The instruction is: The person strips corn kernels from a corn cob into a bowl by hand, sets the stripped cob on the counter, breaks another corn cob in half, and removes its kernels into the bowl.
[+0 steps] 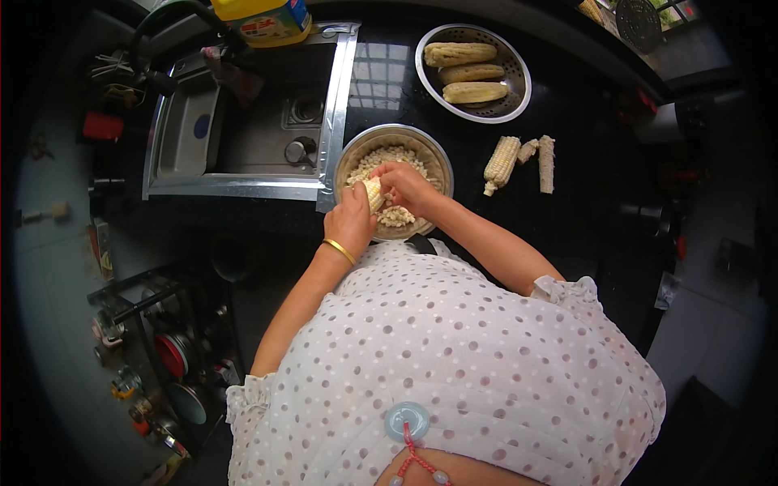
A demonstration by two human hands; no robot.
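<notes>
My left hand (pixel 351 220) grips a corn cob (pixel 373 193) with pale yellow kernels, tilted over a round metal bowl (pixel 447 159). At the cob's right side is my right hand (pixel 406 187), its fingers bent against the kernels; whether it pinches loose kernels is hidden. Loose corn kernels (pixel 395 216) cover the bottom of the bowl beneath both hands. To the right on the black counter lie a cob with kernels (pixel 502 163), a small broken cob piece (pixel 527 151) and a stripped cob (pixel 546 165).
A metal colander (pixel 524 97) holding several corn cobs (pixel 474 92) stands at the back right. Left of the bowl is a steel sink (pixel 255 146) with a dark faucet (pixel 159 82). Behind it stands a yellow jug (pixel 267 24). A rack of dishes (pixel 173 358) is at lower left.
</notes>
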